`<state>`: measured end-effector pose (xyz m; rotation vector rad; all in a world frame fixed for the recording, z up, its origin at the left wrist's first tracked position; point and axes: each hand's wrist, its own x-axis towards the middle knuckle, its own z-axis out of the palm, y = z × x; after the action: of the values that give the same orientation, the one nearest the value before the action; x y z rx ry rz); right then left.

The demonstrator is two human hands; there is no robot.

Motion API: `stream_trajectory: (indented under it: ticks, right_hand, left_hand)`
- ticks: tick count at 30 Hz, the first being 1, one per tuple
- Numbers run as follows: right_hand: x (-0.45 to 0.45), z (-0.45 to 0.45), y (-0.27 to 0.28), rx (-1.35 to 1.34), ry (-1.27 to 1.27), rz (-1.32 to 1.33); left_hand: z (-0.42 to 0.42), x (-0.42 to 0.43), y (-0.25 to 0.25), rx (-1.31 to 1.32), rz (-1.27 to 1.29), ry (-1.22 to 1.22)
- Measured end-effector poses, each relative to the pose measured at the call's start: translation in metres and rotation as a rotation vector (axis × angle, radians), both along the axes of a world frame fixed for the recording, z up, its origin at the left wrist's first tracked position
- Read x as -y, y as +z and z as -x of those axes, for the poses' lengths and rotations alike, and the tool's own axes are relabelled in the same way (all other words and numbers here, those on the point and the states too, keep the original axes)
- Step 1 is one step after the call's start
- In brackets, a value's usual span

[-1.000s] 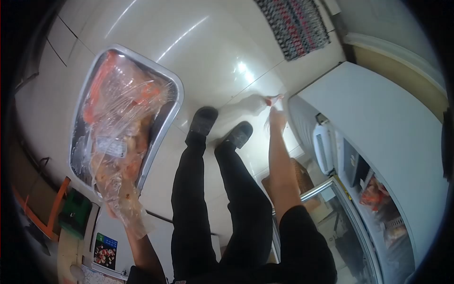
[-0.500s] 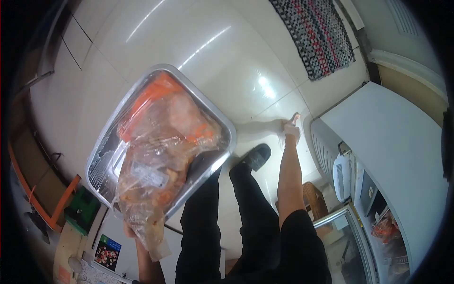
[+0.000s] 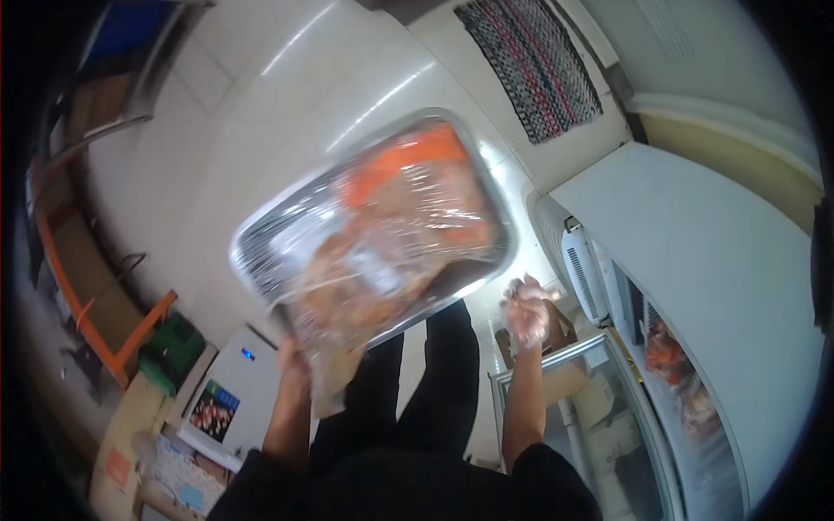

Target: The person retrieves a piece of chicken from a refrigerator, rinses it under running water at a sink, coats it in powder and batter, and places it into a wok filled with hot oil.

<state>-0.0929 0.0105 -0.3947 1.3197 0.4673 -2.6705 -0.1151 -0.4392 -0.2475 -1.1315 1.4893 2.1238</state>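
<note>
The left hand [image 3: 295, 363] grips a silvery tray [image 3: 246, 250] bearing a clear, orange-patched bag [image 3: 408, 204]; the right hand [image 3: 527, 318] is loosely spread.

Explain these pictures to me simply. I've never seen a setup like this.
There's no machine: a person works with two hands, filmed by one head-worn camera looking forward and down. The left hand grips the near edge of a silver rectangular metal tray, held above the pale tiled floor. In the tray lies a clear plastic bag with orange and pale contents, perhaps meat; its end hangs over the rim. The right hand is open and appears to hold nothing. Beyond it, a grey, black and red woven mat lies on the floor.
</note>
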Motion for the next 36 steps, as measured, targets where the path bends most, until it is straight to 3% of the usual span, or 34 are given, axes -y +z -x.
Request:
stream_trajectory:
  ticks: [2, 3, 5, 8, 9, 11, 12, 14, 17, 18, 22, 28, 31, 34, 36]
  right_hand:
    - [-0.008, -0.008, 0.115, 0.011, -0.02, -0.027]
    - [-0.003, -0.006, 0.175, -0.162, -0.102, -0.047]
    - [-0.025, -0.001, 0.256, -0.295, 0.134, -0.135]
    - [-0.002, 0.041, 0.418, -0.146, 0.437, -0.987]
    - [0.005, 0.069, 0.473, -0.407, 0.695, -1.424]
    - [0.035, 0.098, 0.543, -0.434, 0.901, -1.796]
    - [0.068, 0.112, 0.566, -0.374, 1.016, -1.834]
    - [0.087, 0.122, 0.562, -0.558, 0.949, -1.937]
    - [0.1, 0.134, 0.562, -0.436, 1.105, -1.851]
    - [0.107, 0.137, 0.572, -0.494, 0.993, -1.915]
    - [0.131, 0.147, 0.59, -0.227, 1.178, -2.09]
    - [0.107, 0.163, 0.578, -0.155, 0.804, -2.533]
    - [0.099, 0.158, 0.597, -0.11, 0.982, -2.586]
    - [0.093, 0.129, 0.629, -0.535, 1.013, -2.324]
    - [0.091, 0.121, 0.611, -0.428, 1.205, -2.297]
  left_hand:
    - [0.056, -0.064, 0.083, -0.023, -0.091, -0.082]
    - [0.074, -0.085, 0.117, -0.076, -0.149, -0.16]
    - [0.094, -0.113, 0.159, -0.3, -0.333, -0.233]
    - [0.102, -0.152, 0.203, -0.352, -0.305, -0.329]
    - [0.107, -0.169, 0.22, -0.387, -0.293, -0.351]
    - [0.11, -0.2, 0.253, -0.452, -0.262, -0.388]
    - [0.115, -0.195, 0.263, -0.419, -0.299, -0.432]
    - [0.123, -0.211, 0.292, -0.511, -0.339, -0.481]
    - [0.139, -0.205, 0.311, -0.625, -0.4, -0.523]
    - [0.142, -0.202, 0.32, -0.62, -0.437, -0.537]
    - [0.149, -0.194, 0.341, -0.554, -0.588, -0.551]
    - [0.142, -0.221, 0.353, -0.487, -0.522, -0.672]
    - [0.144, -0.23, 0.36, -0.436, -0.723, -0.597]
    - [0.136, -0.233, 0.342, -0.561, -0.698, -0.577]
    - [0.131, -0.232, 0.326, -0.499, -0.628, -0.636]
